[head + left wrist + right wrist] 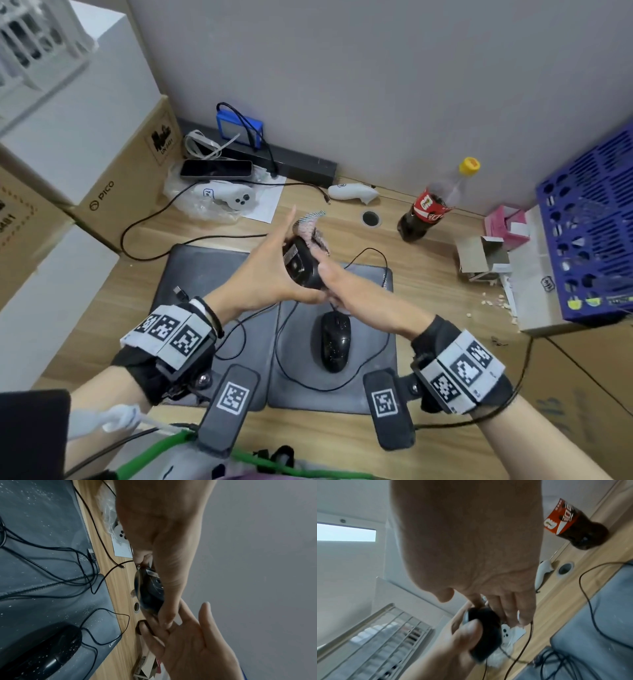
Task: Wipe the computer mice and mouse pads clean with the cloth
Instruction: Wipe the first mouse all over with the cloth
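Observation:
My left hand (270,270) holds a black wired mouse (303,267) up above the desk, its underside turned toward me and the thumb wrapped under it. My right hand (346,284) presses a pale patterned cloth (310,224) against the mouse's far side; most of the cloth is hidden behind the mouse. In the left wrist view the held mouse (149,591) sits between both hands. A second black mouse (335,341), dusty, lies on the right grey mouse pad (370,383). The left dark pad (195,270) carries only cables.
A cola bottle (424,212) stands at the back right by a desk grommet (370,218). A blue crate (596,226) and a small open carton (483,257) fill the right side. Cardboard boxes (113,178) line the left. White controllers (236,198), a phone (215,169) and cables lie behind.

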`<state>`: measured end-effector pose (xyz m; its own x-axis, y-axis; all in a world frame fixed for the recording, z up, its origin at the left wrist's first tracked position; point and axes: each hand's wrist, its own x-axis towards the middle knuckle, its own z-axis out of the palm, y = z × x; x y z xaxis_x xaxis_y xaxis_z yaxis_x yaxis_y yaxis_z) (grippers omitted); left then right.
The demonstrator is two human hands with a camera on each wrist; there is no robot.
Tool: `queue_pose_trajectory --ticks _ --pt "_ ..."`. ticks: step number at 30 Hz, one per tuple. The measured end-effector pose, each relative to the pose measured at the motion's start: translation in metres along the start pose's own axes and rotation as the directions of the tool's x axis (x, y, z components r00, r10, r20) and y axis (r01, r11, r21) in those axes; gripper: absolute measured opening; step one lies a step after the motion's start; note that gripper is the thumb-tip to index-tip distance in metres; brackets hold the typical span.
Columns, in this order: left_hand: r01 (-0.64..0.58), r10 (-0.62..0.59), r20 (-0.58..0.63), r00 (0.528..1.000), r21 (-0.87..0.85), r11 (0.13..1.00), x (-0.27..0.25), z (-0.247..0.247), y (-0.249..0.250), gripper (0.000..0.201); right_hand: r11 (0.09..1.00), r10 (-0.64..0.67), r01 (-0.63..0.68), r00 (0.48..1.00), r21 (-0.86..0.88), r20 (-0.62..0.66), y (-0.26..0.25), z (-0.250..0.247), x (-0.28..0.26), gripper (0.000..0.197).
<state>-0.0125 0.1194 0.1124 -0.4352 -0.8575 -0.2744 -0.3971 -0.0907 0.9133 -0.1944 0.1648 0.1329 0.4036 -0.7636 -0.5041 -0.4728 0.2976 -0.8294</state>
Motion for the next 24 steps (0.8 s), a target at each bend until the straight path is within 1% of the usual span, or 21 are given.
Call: queue_pose_trajectory --ticks 2,4,5,7,8,9,11,13,14,15,16,17,19,22,24 --pt "0.011 -0.011 0.017 1.0 0.02 1.0 0.001 -0.001 -0.002 0.146 0.998 0.014 -0.009 0.997 0.065 -0.077 -0.006 -0.011 0.004 0.051" --pt "0.024 -0.025 0.041 0.999 0.022 0.999 0.001 -0.002 -0.006 0.144 0.989 0.083 -0.061 0.984 0.137 -0.159 -0.013 -0.022 0.008 0.058" --pt "0.029 -0.03 0.056 0.998 0.021 0.999 0.0 -0.003 -0.009 0.142 0.988 0.103 -0.079 0.977 0.132 -0.187 -0.013 -0.024 0.013 0.063" --pt "0.041 -0.043 0.085 0.995 0.03 0.999 -0.002 -0.008 -0.016 0.14 0.994 0.106 -0.093 0.964 0.065 -0.242 -0.009 -0.023 0.024 0.066" --pt "0.049 -0.052 0.091 0.994 0.032 0.998 -0.004 -0.011 -0.019 0.139 0.995 0.093 -0.08 0.962 0.06 -0.256 -0.007 -0.022 0.03 0.066" --pt "0.057 -0.059 0.097 0.994 0.029 0.998 -0.005 -0.014 -0.022 0.138 0.994 0.074 -0.054 0.967 0.09 -0.244 -0.005 -0.02 0.035 0.066" --pt "0.074 -0.073 0.111 0.991 -0.003 0.997 -0.008 -0.022 -0.027 0.137 0.959 0.051 -0.001 0.984 0.283 -0.171 -0.001 -0.014 0.048 0.065" --pt "0.069 -0.065 0.118 0.991 -0.028 0.997 -0.008 -0.026 -0.03 0.136 0.85 0.074 0.003 0.99 0.527 -0.124 0.002 -0.006 0.058 0.056" --pt "0.068 -0.064 0.114 0.991 -0.034 0.997 -0.007 -0.029 -0.033 0.136 0.803 0.095 0.007 0.986 0.596 -0.138 0.002 -0.001 0.065 0.049" --pt "0.072 -0.067 0.106 0.992 -0.044 0.996 -0.006 -0.033 -0.035 0.137 0.779 0.117 0.016 0.979 0.626 -0.17 0.002 0.004 0.07 0.042" --pt "0.083 -0.077 0.1 0.992 -0.056 0.995 -0.006 -0.036 -0.039 0.138 0.779 0.125 0.03 0.971 0.626 -0.202 0.001 0.008 0.075 0.035" --pt "0.097 -0.091 0.095 0.991 -0.065 0.993 -0.006 -0.041 -0.043 0.139 0.802 0.124 0.041 0.965 0.596 -0.233 0.0 0.011 0.079 0.029" --pt "0.13 -0.124 0.066 0.99 -0.088 0.988 -0.006 -0.051 -0.051 0.139 0.859 0.067 0.067 0.968 0.507 -0.242 -0.003 0.015 0.083 0.023" --pt "0.165 -0.171 -0.02 0.985 -0.161 0.973 -0.003 -0.064 -0.06 0.138 0.93 -0.085 0.15 0.976 0.336 -0.202 -0.014 0.023 0.084 0.028" --pt "0.182 -0.195 -0.041 0.98 -0.21 0.96 -0.001 -0.073 -0.066 0.139 0.957 -0.157 0.194 0.972 0.215 -0.176 -0.024 0.031 0.087 0.031"
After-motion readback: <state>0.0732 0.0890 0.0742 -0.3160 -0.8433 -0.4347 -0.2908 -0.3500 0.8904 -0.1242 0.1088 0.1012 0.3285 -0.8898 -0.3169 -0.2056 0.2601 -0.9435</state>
